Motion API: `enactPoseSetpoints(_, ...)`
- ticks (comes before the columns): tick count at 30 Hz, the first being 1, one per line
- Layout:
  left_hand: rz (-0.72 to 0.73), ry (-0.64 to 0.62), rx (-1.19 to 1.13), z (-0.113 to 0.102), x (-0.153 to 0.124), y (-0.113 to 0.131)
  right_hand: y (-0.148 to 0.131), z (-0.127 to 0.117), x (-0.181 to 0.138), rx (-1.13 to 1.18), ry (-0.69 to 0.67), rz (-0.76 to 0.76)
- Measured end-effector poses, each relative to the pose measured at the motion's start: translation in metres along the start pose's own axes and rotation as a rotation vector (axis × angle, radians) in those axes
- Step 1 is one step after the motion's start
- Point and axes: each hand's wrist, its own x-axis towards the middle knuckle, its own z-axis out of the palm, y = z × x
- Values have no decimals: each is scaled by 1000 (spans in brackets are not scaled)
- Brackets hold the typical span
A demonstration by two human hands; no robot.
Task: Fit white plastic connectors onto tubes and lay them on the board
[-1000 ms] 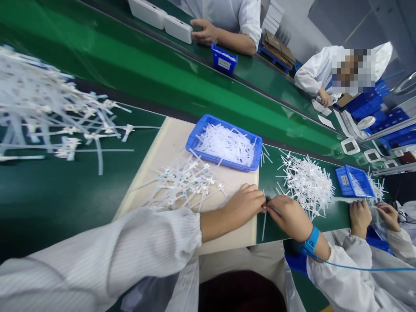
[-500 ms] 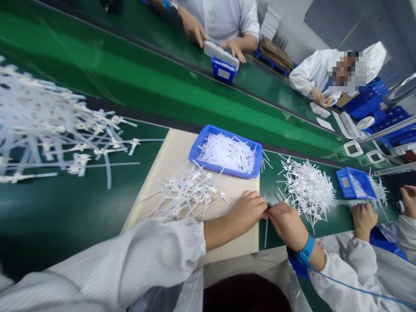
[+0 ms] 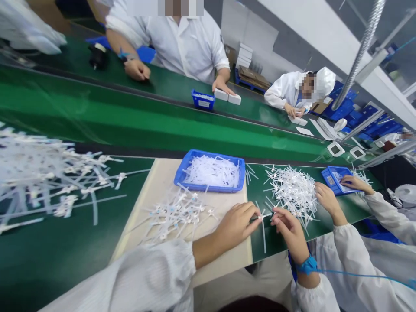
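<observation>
Over the green bench (image 3: 74, 249), just past the right edge of a beige mat (image 3: 224, 255), the person's left hand (image 3: 237, 223) pinches a white tubed fitting (image 3: 261, 216), thumb and fingers closed at its junction, one tube hanging toward the bench's near edge. The right hand (image 3: 290, 229), blue band (image 3: 307, 264) at the wrist, has its fingers curled close by the fitting's short side arm; I can't tell whether they grip it. More fittings (image 3: 183, 212) lie tangled on the mat, in front of a blue tray (image 3: 211, 188) full of white pieces (image 3: 212, 171). To the right, a co-worker's hand (image 3: 326, 199) is at the edge of another white heap (image 3: 294, 193).
</observation>
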Motion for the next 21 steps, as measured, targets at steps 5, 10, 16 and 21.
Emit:
enactPoseSetpoints(5, -50, 6, -201, -6, 4, 1, 20, 45, -6, 346, 18, 14)
enactPoseSetpoints(10, -21, -43, -224, -8, 2, -2, 27, 58, -4, 386, 45, -97)
enactPoseSetpoints(16, 7, -63, -185, -6, -1, -6, 31, 51, -3, 289, 28, -195)
enactPoseSetpoints(21, 17, -60, -222, -9, 0, -3, 28, 51, -3, 308, 3, -156)
